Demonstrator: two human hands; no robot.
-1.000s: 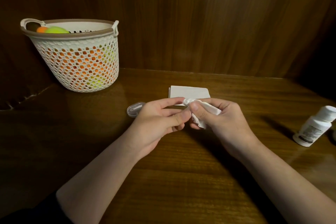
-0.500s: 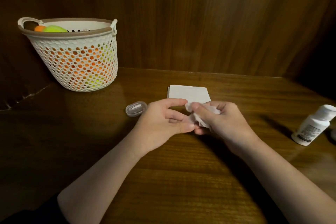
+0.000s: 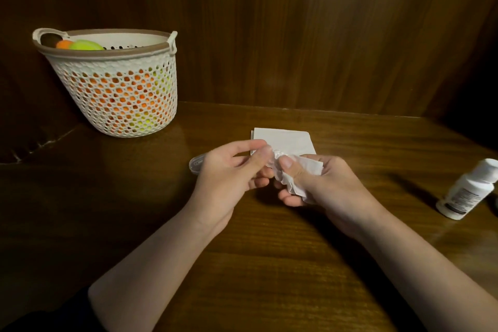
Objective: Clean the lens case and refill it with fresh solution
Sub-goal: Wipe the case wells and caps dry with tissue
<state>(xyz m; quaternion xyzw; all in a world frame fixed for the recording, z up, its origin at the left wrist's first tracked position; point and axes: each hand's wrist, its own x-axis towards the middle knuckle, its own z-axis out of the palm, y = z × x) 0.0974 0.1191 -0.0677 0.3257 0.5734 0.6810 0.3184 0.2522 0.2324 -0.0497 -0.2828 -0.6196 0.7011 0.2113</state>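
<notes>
My left hand [image 3: 229, 170] pinches a small clear piece [image 3: 267, 154] of the lens case between thumb and forefinger; fingers and tissue hide most of it. My right hand [image 3: 323, 183] grips a crumpled white tissue [image 3: 291, 178] and presses it against that piece, thumb on top. Another clear part of the lens case [image 3: 194, 164] lies on the table, half hidden behind my left hand. The white solution bottle [image 3: 467, 191] stands tilted at the far right, apart from both hands.
A folded white tissue [image 3: 283, 139] lies flat just behind my hands. A white perforated basket [image 3: 118, 100] holding orange and green balls stands at the back left. Wooden panels close the desk [image 3: 242, 264] at the back.
Both hands have risen a little and stayed together. My right thumb has shifted over the tissue against the pinched piece. My left hand now covers part of the clear part on the table.
</notes>
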